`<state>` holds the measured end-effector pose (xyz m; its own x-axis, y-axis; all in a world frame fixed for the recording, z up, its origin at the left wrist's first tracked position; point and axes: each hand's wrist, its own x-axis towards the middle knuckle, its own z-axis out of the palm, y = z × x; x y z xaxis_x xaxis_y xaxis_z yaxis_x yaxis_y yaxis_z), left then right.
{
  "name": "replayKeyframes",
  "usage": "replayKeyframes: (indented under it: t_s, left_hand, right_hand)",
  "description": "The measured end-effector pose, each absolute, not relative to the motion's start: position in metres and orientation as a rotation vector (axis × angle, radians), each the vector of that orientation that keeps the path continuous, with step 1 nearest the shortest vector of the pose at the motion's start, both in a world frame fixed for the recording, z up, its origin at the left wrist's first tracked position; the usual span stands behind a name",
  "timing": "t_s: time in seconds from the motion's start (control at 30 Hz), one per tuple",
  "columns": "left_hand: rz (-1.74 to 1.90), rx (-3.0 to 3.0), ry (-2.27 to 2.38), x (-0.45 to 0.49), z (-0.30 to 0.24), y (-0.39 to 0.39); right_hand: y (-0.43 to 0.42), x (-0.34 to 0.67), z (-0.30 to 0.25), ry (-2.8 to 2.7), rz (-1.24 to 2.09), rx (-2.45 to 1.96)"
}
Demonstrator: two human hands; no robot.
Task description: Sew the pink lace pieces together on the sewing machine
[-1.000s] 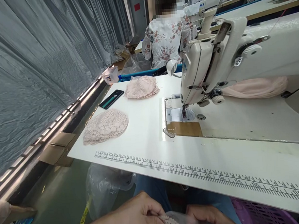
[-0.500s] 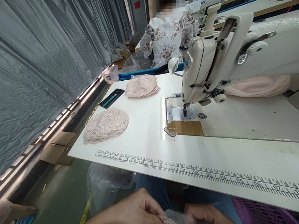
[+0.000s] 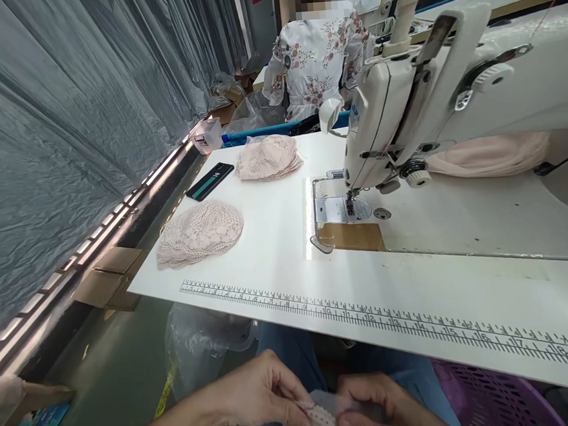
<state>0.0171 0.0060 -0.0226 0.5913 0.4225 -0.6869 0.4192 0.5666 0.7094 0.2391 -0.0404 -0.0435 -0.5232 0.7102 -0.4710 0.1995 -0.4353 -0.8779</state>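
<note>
Both hands sit low at the bottom of the view, below the front edge of the tabletop (image 3: 277, 259), over the lap. Left hand (image 3: 258, 396) & right hand (image 3: 383, 410) each pinch a small lace piece (image 3: 322, 421) btw thumb & fingertips. Fingers are curled in tight, and the hands almost meet w/ the lace piece bridging them. The piece is pale pink w/ a scalloped edge, partly cut off by the frame bottom.

On the tabletop:
- Near lace stack (image 3: 200, 232) at left, dome-shaped.
- Far lace stack (image 3: 268, 157) further back.
- Black phone (image 3: 210, 181) btw the two, nr the left edge.
- Printed ruler (image 3: 369, 314) along the front edge.
- Sewing machine (image 3: 403, 107) on the right side, needle over its metal plate, w/ pink fabric (image 3: 488, 153) bunched under its arm.

Under the tabletop there's a clear plastic bag (image 3: 200, 342) left of the knees & a purple basket (image 3: 496, 399) at right. Grey plastic sheeting (image 3: 64, 124) hangs along the left side. A co-worker (image 3: 314, 55) in a floral top is at the next station beyond the far end, well apart from the hands.
</note>
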Motion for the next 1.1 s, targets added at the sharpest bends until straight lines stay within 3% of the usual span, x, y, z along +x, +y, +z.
replayKeyframes:
  t_s: [1.1]
  left_hand:
    - [-0.033,1.094,1.008,0.026,-0.012,0.004]
  right_hand:
    - [-0.040,0.231,-0.040,-1.409,2.005,-1.294]
